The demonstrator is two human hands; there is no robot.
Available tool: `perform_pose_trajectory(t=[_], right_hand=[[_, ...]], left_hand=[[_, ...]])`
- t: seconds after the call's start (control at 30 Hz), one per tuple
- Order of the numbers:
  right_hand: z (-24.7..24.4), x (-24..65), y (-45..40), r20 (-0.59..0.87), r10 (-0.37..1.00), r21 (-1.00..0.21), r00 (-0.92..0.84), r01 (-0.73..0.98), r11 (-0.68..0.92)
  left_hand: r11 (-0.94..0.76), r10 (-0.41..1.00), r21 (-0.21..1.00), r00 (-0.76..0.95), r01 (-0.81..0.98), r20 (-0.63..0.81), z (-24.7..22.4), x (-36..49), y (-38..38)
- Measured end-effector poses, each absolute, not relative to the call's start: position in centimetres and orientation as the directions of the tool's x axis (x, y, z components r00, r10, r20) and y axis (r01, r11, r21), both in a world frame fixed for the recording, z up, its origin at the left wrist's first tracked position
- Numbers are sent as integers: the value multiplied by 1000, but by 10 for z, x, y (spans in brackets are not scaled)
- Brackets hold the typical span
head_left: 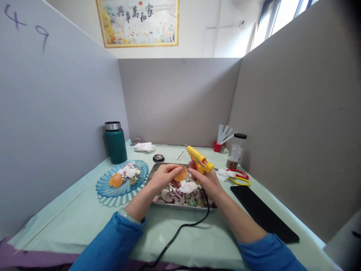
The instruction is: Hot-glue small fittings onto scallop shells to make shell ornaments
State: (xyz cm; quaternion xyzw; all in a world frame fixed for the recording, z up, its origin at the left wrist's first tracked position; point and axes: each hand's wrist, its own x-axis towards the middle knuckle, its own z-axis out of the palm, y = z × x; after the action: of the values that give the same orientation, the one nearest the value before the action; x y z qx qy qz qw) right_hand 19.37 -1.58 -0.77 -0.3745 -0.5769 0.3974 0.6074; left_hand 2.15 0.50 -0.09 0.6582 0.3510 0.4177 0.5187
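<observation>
While the left hand (166, 176) held a flat orange shell (180, 175) above the tray, its grip pinching the piece between thumb and fingers, the right hand (208, 180) had its grip closed around the handle of a yellow glue gun (199, 159). The gun's nozzle pointed up and to the left, away from the shell, and a small orange light glowed on its body. The fingertips of the right hand reached close to the shell's edge, though whether they touched it could not be told. Below both hands lay the metal tray (180, 206), filled with mixed shells (176, 194), and the gun's black cord (180, 228) curved over its front rim and down across the table (84, 229). To the left, a blue scalloped plate (102, 189) carried a second orange piece (116, 180) beside a white cluster (130, 171), with a green flask (116, 146) standing behind it. Beyond the tray were a round lid (158, 158) and a short white stick (179, 154). On the right stood a red cup (217, 147) of translucent sticks (224, 133) and a black-capped jar (236, 152), with red-and-yellow-handled scissors (241, 183) near a crumpled white tissue (225, 174) and a black slab (262, 212) lying nearer the person.
</observation>
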Motion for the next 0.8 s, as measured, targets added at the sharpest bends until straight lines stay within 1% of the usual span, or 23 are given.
perform_pose_trajectory(t=[0.23, 0.43, 0.63, 0.8], right_hand=[[-11, 194, -13, 393, 920, -917, 9, -70, 392], [-10, 194, -14, 394, 919, -918, 2, -42, 394], [-9, 194, -16, 419, 908, -908, 14, 21, 419], [-4, 194, -19, 429, 903, -903, 4, 38, 429]], left_hand=[[-291, 879, 955, 411, 65, 240, -2, 21, 7], [-247, 901, 968, 358, -41, 245, 1, 22, 5], [-276, 893, 961, 365, -19, 263, 4, 22, 3], [-281, 886, 959, 377, -25, 270, 4, 21, 4]])
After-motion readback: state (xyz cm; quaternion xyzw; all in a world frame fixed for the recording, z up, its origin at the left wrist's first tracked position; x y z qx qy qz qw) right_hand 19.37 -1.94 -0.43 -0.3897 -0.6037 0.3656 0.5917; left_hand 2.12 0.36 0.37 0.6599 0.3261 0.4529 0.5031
